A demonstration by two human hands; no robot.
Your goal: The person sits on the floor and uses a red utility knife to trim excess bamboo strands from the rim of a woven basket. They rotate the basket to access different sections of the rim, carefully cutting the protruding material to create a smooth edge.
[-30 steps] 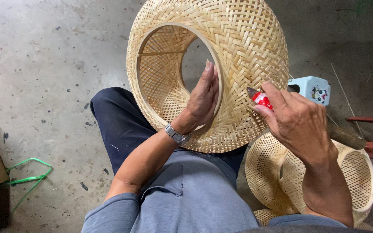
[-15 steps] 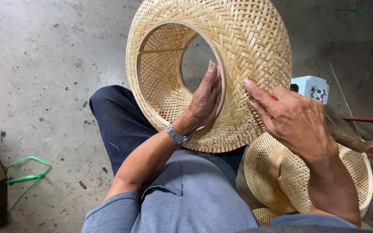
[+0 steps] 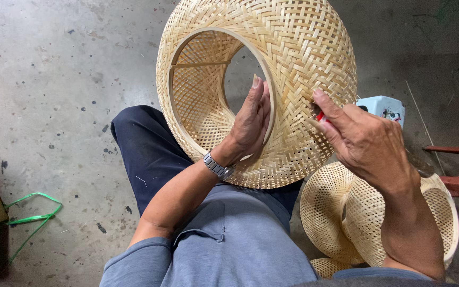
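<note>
One round woven bamboo shade rests on the person's lap. The left hand lies flat inside its rim; the right hand pinches a red tool against its weave. Two similar woven pieces lie just beside it.

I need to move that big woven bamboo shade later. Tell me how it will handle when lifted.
The woven shade probably feels light: open lattice, thin strips. It likely stays fairly stiff, since a solid hoop rims its opening where the left hand rests. Being round, it may roll if set on edge, and the strips could crack if squeezed.
</note>
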